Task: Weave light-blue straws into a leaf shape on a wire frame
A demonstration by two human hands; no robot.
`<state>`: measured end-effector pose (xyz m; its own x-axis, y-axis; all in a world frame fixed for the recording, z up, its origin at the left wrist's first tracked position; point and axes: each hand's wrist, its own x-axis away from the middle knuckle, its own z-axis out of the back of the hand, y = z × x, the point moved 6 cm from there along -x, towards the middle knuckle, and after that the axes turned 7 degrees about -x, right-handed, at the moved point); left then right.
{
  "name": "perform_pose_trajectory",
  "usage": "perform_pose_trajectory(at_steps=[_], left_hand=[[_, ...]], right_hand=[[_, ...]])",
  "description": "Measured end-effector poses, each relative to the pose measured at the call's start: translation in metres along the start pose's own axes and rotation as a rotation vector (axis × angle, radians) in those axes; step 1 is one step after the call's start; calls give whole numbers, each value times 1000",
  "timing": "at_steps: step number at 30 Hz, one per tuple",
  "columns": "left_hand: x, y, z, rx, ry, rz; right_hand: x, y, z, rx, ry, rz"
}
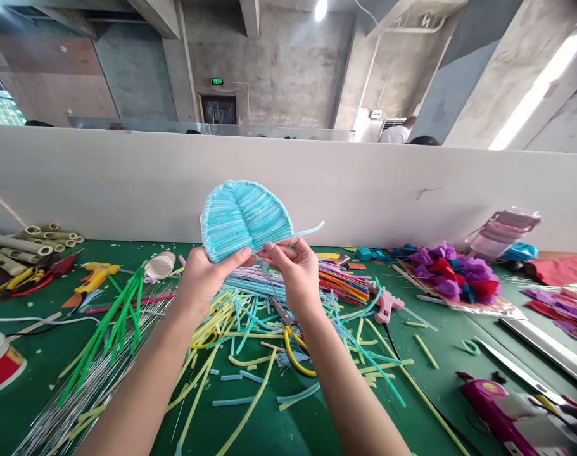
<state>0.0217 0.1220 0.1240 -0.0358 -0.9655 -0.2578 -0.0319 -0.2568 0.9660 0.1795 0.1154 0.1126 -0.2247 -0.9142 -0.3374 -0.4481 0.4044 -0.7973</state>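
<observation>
A light-blue leaf made of pipe cleaners [245, 216], with a ridge down its middle, is held up in front of the white partition. My left hand [206, 278] grips its lower left edge, thumb on the face. At the lower right edge my right hand [295, 269] pinches the leaf near its base, where a loose pipe cleaner end sticks out to the right. Below the hands lie yellow-handled scissors [298, 354], partly hidden by my right forearm, among cut yellow and blue pipe cleaners [250, 405].
Green pipe cleaners [121, 323] and thin wires [69, 411] lie at left, near a yellow glue gun [95, 277], pliers [36, 278] and bamboo pieces [26, 244]. Rightward are a pink glue gun [387, 305], purple and red petals [452, 272], a bottle [504, 233] and long-bladed scissors [520, 370].
</observation>
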Motion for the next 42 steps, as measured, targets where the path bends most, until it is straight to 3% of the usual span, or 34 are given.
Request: perform_pose_trajectory(at_steps=[19, 32, 42], left_hand=[[-3, -4, 8, -36, -4, 0], [0, 13, 15, 242, 66, -29], [2, 11, 14, 204, 22, 17]], right_hand=[[-7, -13, 14, -157, 45, 79], [-2, -25, 5, -112, -93, 125], [0, -30, 11, 13, 58, 245]])
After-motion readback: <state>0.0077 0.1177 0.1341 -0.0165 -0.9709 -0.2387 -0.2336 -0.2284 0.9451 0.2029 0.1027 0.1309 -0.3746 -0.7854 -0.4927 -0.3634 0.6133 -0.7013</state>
